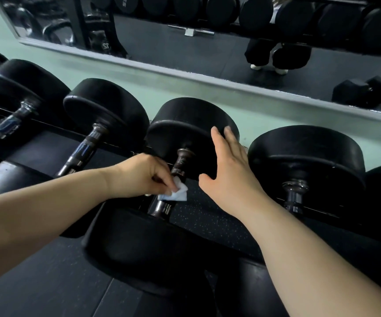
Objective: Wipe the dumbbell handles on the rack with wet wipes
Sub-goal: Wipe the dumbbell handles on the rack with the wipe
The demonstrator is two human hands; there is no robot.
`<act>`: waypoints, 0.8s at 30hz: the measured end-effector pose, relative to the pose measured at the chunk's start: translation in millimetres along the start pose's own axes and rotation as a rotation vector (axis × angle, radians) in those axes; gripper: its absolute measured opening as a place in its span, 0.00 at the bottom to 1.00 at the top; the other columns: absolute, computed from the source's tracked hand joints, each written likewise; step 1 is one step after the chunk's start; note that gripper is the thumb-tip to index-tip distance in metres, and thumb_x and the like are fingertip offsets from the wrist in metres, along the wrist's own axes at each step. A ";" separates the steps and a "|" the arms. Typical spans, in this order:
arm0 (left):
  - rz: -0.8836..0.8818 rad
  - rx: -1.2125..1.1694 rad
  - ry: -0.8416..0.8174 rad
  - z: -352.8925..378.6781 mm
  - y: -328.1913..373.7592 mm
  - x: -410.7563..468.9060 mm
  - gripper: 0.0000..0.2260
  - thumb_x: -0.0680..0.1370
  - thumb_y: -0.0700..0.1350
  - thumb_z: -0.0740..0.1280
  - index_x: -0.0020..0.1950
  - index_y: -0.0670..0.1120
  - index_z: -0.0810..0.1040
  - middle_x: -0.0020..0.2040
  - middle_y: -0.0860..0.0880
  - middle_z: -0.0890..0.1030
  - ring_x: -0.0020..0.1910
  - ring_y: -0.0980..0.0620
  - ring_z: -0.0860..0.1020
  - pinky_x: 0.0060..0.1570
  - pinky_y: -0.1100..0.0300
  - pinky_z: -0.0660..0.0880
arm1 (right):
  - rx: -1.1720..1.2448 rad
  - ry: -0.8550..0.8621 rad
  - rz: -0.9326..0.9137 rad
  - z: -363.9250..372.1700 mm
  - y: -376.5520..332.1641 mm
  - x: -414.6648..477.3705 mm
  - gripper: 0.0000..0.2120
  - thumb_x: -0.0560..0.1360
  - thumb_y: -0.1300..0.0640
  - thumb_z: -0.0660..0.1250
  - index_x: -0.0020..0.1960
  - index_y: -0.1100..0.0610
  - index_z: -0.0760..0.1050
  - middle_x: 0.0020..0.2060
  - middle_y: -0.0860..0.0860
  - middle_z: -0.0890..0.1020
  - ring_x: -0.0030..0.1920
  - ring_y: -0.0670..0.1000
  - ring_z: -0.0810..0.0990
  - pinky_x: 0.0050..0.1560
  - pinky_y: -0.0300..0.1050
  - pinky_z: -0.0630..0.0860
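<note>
Head view: left hand (pixel 139 176) is pinching a wet wipe (pixel 176 194) against the middle dumbbell's handle (pixel 181 162); right hand (pixel 230 170), fingers straight, is pressing its far head (pixel 185 124), probably steadying it.

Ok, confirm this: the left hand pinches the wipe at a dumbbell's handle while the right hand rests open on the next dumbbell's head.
Wrong dumbbell. The head view shows the right hand resting open on the far head of the same dumbbell whose handle the left hand pinches the wipe at; the rest holds.
</note>
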State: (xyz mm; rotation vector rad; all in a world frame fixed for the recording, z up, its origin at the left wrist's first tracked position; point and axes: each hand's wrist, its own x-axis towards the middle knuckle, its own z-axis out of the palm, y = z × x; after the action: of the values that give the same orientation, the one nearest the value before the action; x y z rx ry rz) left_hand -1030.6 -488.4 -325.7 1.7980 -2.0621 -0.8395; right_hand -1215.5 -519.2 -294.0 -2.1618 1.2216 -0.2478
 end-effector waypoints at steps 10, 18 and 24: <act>0.082 0.132 -0.022 2.7 8.8 1.9 0.17 0.70 0.38 0.71 0.46 0.62 0.77 0.38 0.62 0.74 0.40 0.69 0.74 0.42 0.72 0.69 | 0.046 0.011 -0.015 -0.1 2.0 -0.4 0.40 0.75 0.53 0.64 0.73 0.45 0.37 0.73 0.43 0.37 0.73 0.49 0.37 0.71 0.45 0.47; -0.105 0.114 0.274 -0.4 15.0 21.4 0.07 0.73 0.39 0.67 0.49 0.45 0.83 0.44 0.54 0.78 0.44 0.60 0.75 0.47 0.70 0.69 | 0.050 0.048 -0.028 2.9 4.0 1.2 0.40 0.74 0.50 0.64 0.73 0.45 0.38 0.74 0.44 0.37 0.73 0.49 0.38 0.71 0.45 0.47; -0.297 -0.494 0.166 -17.1 19.2 -12.2 0.07 0.71 0.35 0.69 0.37 0.46 0.80 0.26 0.59 0.79 0.26 0.66 0.75 0.30 0.77 0.69 | 0.114 0.068 -0.024 4.4 1.7 3.9 0.40 0.73 0.44 0.62 0.74 0.46 0.38 0.73 0.44 0.36 0.73 0.46 0.36 0.70 0.41 0.44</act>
State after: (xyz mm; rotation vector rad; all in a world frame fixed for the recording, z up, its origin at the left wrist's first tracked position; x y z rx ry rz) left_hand -1034.1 -479.6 -298.8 1.8270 -1.3496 -1.1169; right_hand -1212.6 -521.2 -299.0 -2.0854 1.1909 -0.3948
